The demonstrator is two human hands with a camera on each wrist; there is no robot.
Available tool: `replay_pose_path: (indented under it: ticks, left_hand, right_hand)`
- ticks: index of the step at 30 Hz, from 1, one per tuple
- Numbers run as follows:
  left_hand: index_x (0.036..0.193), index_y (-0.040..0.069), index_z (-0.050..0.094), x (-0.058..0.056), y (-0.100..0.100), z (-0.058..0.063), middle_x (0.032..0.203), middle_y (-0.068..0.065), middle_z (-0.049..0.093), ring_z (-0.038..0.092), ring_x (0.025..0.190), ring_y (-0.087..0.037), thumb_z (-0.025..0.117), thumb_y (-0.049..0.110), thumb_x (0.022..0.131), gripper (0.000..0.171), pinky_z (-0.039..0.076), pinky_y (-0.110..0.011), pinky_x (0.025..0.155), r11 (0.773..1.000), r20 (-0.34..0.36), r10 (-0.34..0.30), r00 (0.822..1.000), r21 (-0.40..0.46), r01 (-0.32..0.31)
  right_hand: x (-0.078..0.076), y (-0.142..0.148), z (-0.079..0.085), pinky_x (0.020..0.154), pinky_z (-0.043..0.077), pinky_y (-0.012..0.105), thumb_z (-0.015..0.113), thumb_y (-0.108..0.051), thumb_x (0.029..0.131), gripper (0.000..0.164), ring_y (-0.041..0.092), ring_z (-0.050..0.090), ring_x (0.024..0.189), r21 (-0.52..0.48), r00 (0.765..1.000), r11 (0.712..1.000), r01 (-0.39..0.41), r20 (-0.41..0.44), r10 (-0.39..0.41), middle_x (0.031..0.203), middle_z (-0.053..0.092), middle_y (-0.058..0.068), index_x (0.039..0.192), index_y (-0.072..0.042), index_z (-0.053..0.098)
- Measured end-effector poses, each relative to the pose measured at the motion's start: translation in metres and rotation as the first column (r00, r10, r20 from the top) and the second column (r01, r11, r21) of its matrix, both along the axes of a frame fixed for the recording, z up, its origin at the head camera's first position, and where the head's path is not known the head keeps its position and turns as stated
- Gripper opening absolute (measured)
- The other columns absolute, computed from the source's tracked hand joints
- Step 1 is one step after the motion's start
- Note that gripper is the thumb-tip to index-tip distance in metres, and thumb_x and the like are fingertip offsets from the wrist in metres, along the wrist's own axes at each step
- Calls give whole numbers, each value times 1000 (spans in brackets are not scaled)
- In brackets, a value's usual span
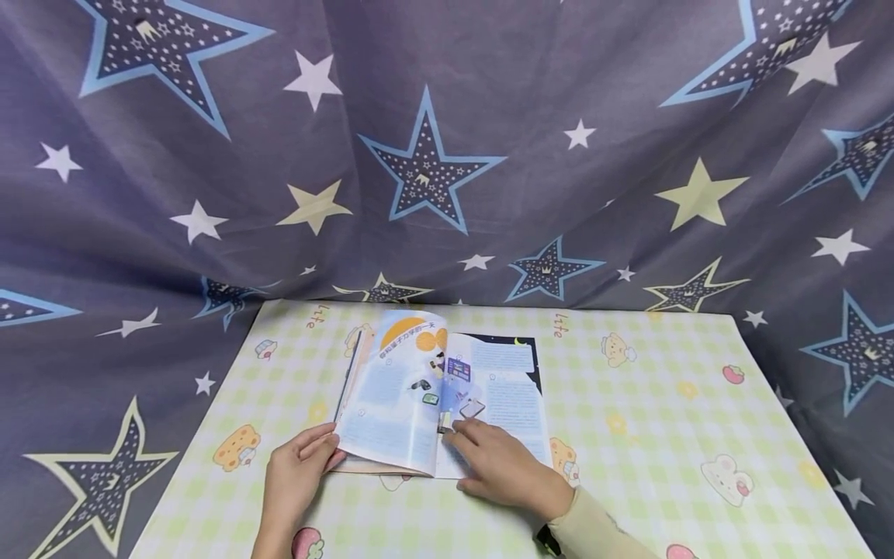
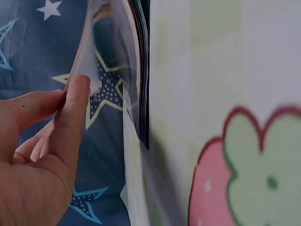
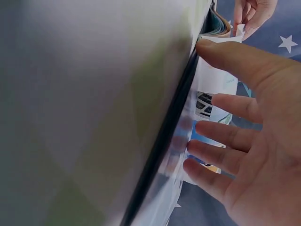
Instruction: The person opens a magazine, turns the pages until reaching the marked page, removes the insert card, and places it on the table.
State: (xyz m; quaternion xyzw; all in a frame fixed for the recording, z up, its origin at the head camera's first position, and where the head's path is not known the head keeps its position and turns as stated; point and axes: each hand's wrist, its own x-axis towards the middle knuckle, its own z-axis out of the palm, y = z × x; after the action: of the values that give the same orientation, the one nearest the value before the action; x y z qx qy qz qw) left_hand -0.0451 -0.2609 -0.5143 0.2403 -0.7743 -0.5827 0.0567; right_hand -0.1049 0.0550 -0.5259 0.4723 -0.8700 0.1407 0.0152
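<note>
An open magazine lies on the table, with pictures and printed text on both pages. At the lower left corner of its left page, my left hand pinches the sheet between thumb and fingers. The left wrist view shows this page lifted away from the stack of pages beneath it. My right hand is at the lower part of the right page, near the fold, its fingertips overlapping the paper. Seen from the right wrist, its fingers are spread and hold nothing.
A green-and-white checked tablecloth with cartoon prints covers the table. Behind and beside the table hangs a dark curtain patterned with stars. A dark band with a green face sits at my right wrist, by a pale sleeve.
</note>
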Motion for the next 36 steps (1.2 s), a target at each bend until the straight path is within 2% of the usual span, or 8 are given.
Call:
replay_pose_path:
  ticks: [4,7,12,20,22,28,33,36]
  left_hand:
    - [123,1,68,-2,-2,-1,109,-14,73,71,87,-5,69,14,95,31,57,-16,74,996,-2,25,1000,-91,-25]
    - [124,3,69,-3,-3,-1,112,-13,73,70,95,-6,69,16,95,31,53,-9,76,991,-5,39,999,-132,-39]
    - [124,1,68,-6,-2,0,115,-15,71,70,104,-19,69,16,95,32,54,-10,75,992,-7,47,999,-120,-47]
    - [122,2,70,-8,3,1,109,-14,73,71,99,-20,69,14,95,29,55,-11,73,991,-10,47,999,-125,-47]
    - [121,2,70,-8,4,1,109,-14,73,71,99,-19,69,13,95,29,54,-10,73,990,-11,44,999,-131,-45]
    - [119,3,71,-8,8,3,107,-12,74,72,98,-18,70,13,94,27,53,-9,73,990,-16,39,999,-135,-41]
    - [117,3,72,-10,12,4,106,-11,74,72,98,-19,70,15,94,26,51,-7,74,989,-24,10,1000,-146,-14]
    - [117,3,72,-11,13,4,106,-10,75,72,97,-20,70,16,94,27,51,-6,74,987,-25,1,1000,-159,-5]
  right_hand:
    - [0,-2,-1,108,44,45,79,-38,84,71,30,50,130,24,1000,1000,11,0,-11,139,54,15,143,-8,52]
    - [0,-2,-1,107,45,46,78,-39,86,69,31,50,130,37,1000,999,16,10,-16,140,53,14,143,-8,52]
    - [-1,1,0,105,45,50,73,-41,90,64,31,49,131,65,999,998,22,33,-24,143,53,12,142,-10,53]
    - [-1,4,-1,102,48,47,70,-35,93,49,28,53,128,70,1000,997,16,3,-16,138,58,8,135,-12,60]
    - [-1,4,-1,103,47,48,71,-35,93,50,29,53,128,67,1000,998,14,12,-15,139,57,10,136,-11,59]
    - [-1,-2,1,108,42,53,72,-47,89,69,36,43,137,113,999,994,7,47,-13,150,46,16,144,-10,51]
    - [-3,-4,1,107,43,51,70,-49,90,71,34,45,135,145,1000,989,20,8,-21,149,48,14,146,-10,49]
    - [-4,-4,2,106,44,51,69,-48,91,69,32,47,134,145,1000,989,20,11,-22,146,51,11,146,-11,50]
